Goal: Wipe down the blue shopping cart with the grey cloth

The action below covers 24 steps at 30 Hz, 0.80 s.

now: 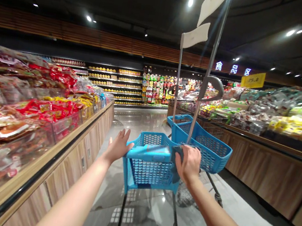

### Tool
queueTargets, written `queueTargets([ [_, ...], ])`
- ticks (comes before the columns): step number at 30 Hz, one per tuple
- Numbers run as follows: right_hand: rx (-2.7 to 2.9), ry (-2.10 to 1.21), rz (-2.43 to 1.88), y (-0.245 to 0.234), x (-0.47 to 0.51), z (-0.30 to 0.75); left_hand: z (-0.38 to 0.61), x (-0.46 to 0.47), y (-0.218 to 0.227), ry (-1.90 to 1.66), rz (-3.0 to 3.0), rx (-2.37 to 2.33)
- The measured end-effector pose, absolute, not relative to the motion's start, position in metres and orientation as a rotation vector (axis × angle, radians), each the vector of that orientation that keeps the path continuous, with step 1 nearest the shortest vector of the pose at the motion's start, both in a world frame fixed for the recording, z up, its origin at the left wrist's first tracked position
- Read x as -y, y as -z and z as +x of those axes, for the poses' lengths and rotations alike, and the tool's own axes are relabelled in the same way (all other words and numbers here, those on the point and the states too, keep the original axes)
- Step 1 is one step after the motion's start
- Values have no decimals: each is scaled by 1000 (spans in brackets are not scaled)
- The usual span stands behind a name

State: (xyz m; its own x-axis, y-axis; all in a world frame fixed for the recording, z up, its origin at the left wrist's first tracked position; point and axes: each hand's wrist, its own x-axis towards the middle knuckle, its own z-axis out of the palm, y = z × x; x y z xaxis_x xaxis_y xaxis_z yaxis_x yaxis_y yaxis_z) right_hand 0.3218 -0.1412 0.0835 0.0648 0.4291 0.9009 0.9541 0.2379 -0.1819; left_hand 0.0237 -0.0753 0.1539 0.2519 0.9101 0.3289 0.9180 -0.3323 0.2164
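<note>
A blue plastic shopping cart (145, 183) on black wheeled legs stands right in front of me. My left hand (119, 145) is at the left end of its handle (150, 154), fingers spread, the thumb by the rim. At the handle's right end, my right hand (190, 162) is closed on a dark grey-blue cloth (176, 171) that hangs down over the cart's corner. Beyond it stands a second blue cart (216, 156). Tall poles rise near the carts, with whitish flags (195, 36) and a grey curved hook (214, 89).
Along the left runs a wooden display counter (71, 171) heaped with packaged snacks (50, 109). Another wooden counter (269, 167) with bagged goods borders the right. Stocked shelves (114, 80) line the back wall. Shiny grey floor (129, 119) lies between the counters.
</note>
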Motion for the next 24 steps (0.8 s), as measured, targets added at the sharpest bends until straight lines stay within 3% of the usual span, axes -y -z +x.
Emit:
queueTargets([
  [8, 1744, 700, -1276, -93, 150, 283, 4, 66, -151, 647, -2497, 1769],
  [14, 1721, 341, -1353, -178, 125, 320, 1, 67, -151, 692, -2529, 1761],
  [19, 1475, 429, -1014, -265, 87, 309, 5, 69, -152, 693, -2521, 1766],
  [22, 1417, 490, -944, -286, 74, 300, 3, 68, -152, 691, -2501, 1769],
  [24, 1458, 466, -894, -275, 79, 299, -2, 68, -151, 683, -2485, 1792],
])
